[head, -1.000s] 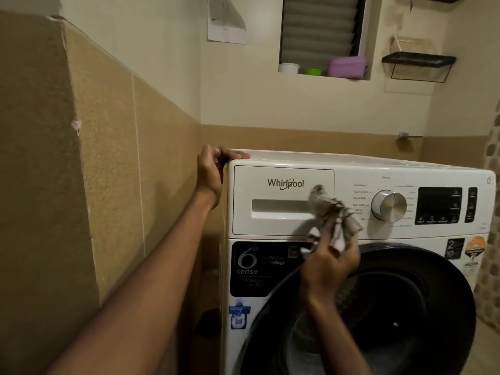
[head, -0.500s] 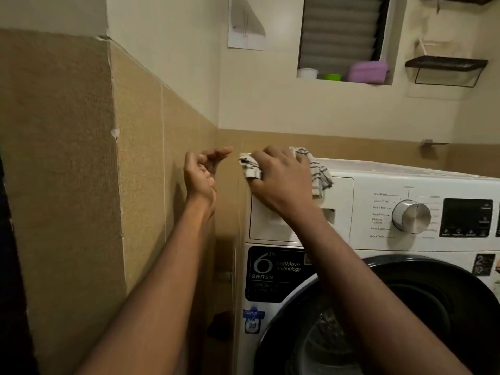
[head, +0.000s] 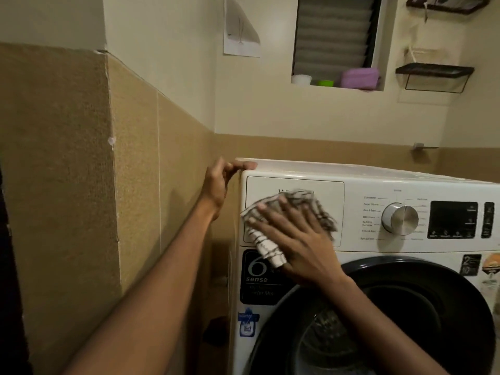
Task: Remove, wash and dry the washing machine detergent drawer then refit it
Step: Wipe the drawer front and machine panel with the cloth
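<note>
Seated flush at frame centre, the detergent drawer (head: pixel 331 190) is pressed through a checked cloth (head: pixel 296 201) by the spread fingers of the right hand (head: pixel 297 244), the washing machine (head: pixel 378 178) corner being gripped by the curled left hand (head: pixel 217 184); light, stiff, slick plastic is expected, best held by its front.

The cloth (head: pixel 297 203) and the right hand (head: pixel 300 244) spread flat on it cover most of the detergent drawer (head: pixel 334 193) front. Only a sliver of the brand name peeks out at the cloth's 12 o'clock.

The washing machine (head: pixel 378 249) runs off the frame at 3 and 6 o'clock, taking part of the door (head: pixel 460 293) and the stickers (head: pixel 491 263) with it.

The labels round the dial (head: pixel 400 219) and the icons on the display (head: pixel 453 219) are too blurry to read.

The left hand (head: pixel 217 182) sits at the machine's 10 o'clock corner. Gripping or just touching? Can't tell.

Both forearms get chopped off at 6 o'clock.
</note>
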